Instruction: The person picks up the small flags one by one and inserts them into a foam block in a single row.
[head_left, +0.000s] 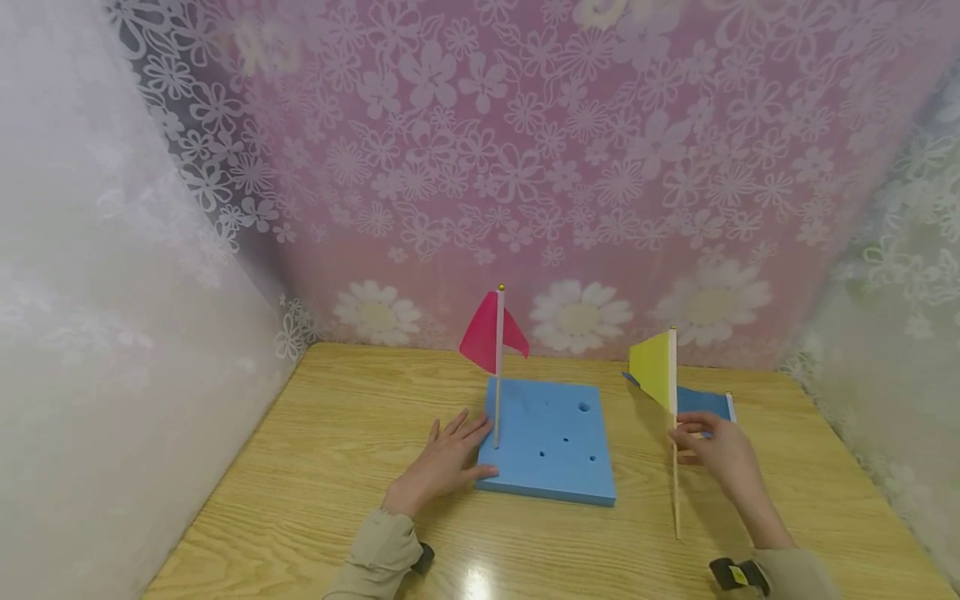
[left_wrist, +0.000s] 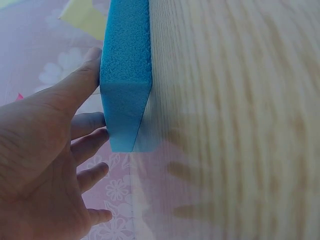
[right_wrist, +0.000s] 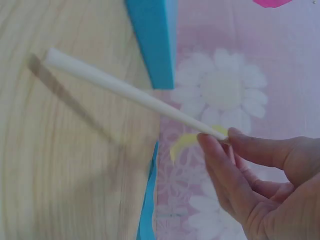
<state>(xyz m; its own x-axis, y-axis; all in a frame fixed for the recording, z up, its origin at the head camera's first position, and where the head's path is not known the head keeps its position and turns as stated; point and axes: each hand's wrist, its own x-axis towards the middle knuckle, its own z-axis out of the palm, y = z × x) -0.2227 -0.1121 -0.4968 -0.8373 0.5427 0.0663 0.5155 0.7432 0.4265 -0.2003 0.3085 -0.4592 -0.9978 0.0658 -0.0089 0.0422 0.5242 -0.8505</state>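
A blue foam board [head_left: 566, 479] with several small holes lies on the wooden table. Upright near its left edge stands a pink flag [head_left: 480, 337] on a thin stick topped by a gold bead. My left hand [head_left: 442, 462] lies spread along that edge, fingertips at the side and thumb touching the near left corner; its fingers look straight in the left wrist view. Between thumb and fingers, my right hand [head_left: 716, 454] pinches the stick of a yellow flag [head_left: 652, 367] just below the cloth. The stick's bare lower end [right_wrist: 100, 79] shows in the right wrist view.
Behind the right hand a blue flag [head_left: 705, 402] lies on the table [head_left: 330, 417]. A flowered pink curtain [head_left: 480, 167] hangs at the table's far edge, with pale sheets on both sides. Black bands [head_left: 423, 558] are worn at the wrists.
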